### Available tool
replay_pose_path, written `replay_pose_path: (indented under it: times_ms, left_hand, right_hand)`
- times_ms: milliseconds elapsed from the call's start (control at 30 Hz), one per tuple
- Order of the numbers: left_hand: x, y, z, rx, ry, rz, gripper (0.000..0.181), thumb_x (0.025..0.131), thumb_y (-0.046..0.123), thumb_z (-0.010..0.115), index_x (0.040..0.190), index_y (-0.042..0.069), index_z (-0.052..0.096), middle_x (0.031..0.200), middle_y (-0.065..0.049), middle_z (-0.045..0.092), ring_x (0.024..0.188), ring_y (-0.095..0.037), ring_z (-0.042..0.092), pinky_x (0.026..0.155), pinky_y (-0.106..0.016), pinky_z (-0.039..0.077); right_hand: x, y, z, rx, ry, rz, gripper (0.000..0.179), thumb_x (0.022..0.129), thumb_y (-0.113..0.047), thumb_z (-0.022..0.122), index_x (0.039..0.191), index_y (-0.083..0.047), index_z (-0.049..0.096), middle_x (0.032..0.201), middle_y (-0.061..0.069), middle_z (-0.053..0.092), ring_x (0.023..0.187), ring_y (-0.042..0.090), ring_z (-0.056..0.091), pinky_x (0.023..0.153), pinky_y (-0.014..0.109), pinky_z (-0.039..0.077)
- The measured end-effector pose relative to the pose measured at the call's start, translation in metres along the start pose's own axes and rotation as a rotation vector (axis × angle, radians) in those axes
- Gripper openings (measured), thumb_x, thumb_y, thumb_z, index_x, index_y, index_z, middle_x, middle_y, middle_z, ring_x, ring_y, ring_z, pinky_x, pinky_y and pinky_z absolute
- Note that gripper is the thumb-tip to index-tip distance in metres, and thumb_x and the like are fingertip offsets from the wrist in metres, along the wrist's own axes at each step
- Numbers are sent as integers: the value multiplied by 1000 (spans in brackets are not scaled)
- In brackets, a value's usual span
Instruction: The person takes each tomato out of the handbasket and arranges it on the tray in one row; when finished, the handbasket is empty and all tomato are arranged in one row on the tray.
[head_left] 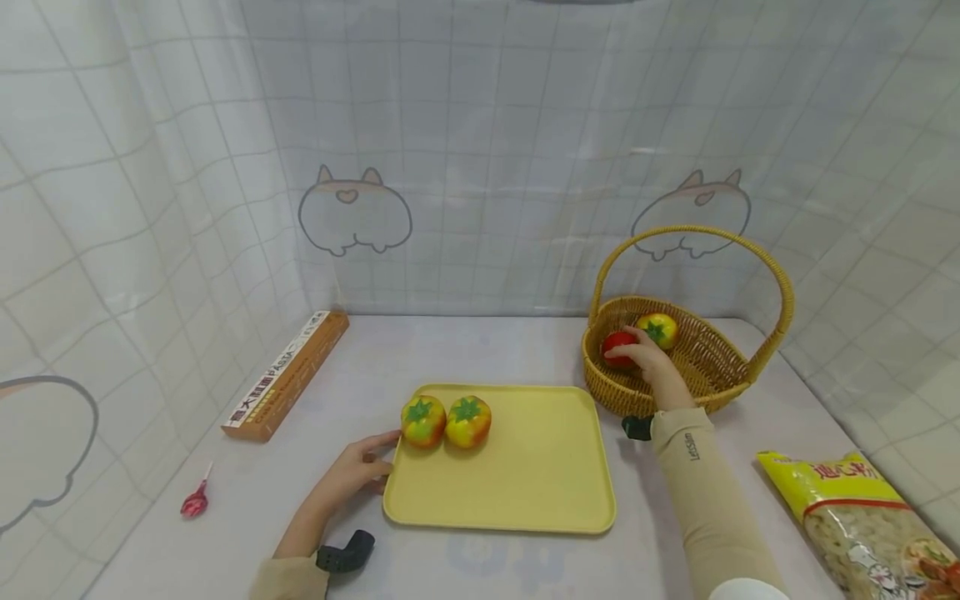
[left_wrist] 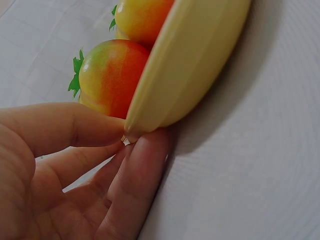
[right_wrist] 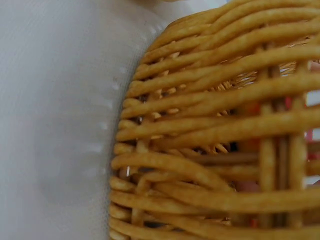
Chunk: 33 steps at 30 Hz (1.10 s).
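My left hand (head_left: pixel 352 468) pinches the left edge of a yellow tray (head_left: pixel 525 462); in the left wrist view the tray's rim (left_wrist: pixel 172 75) sits between its thumb and a finger. Two yellow-red persimmons, one at the corner (head_left: pixel 423 423) and a second persimmon (head_left: pixel 468 423) beside it, lie on the tray with green leaves up. Over at the right, my right hand (head_left: pixel 654 367) reaches into a wicker basket (head_left: pixel 613 395) and grips a smooth red fruit (head_left: pixel 617 340). Another persimmon (head_left: pixel 658 330) is behind it. The right wrist view shows mostly basket weave (right_wrist: pixel 200 135), which hides the fingers.
A long pasta box (head_left: pixel 288 379) lies at the back left, with a red lollipop (head_left: pixel 195 502) nearer the front. At the right edge is a bag of pasta (head_left: pixel 862 517). The basket's tall handle (head_left: pixel 690 229) arches over it, and a checked curtain (head_left: pixel 480 150) surrounds the table.
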<state>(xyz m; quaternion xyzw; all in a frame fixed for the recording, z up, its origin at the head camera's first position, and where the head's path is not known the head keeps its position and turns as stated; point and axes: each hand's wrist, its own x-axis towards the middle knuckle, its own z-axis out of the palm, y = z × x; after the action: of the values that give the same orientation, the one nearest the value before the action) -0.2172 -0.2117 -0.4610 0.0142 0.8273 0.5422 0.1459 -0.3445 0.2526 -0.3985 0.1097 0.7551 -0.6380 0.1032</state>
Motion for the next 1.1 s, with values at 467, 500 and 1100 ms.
replay_pose_path:
  times_ms: [467, 500, 1100]
  left_hand:
    - [-1, 0, 0, 20, -14, 26, 58, 83, 11, 60, 137, 2, 42, 135, -22, 45, 74, -18, 58, 65, -32, 54]
    - [-1, 1, 0, 16, -15, 26, 58, 82, 11, 60, 137, 2, 42, 136, -22, 44, 74, -18, 58, 65, -32, 54]
    - [-3, 1, -1, 4, -33, 51, 59, 82, 10, 60, 137, 0, 41, 137, -24, 42, 73, -19, 58, 63, -30, 53]
  right_hand:
    - [2, 4, 2, -85, 211, -1, 79, 80, -9, 66, 139, -5, 14, 143, 29, 1, 132, 44, 11, 107, 50, 27]
    - [2, 3, 2, -62, 217, 5, 79, 81, -10, 66, 139, -7, 13, 143, 28, 1, 133, 43, 12, 106, 49, 28]
    - [-8, -10, 4, 267, 143, -44, 77, 88, -17, 57, 138, -16, -2, 150, 14, -2, 136, 34, 18, 103, 45, 33]
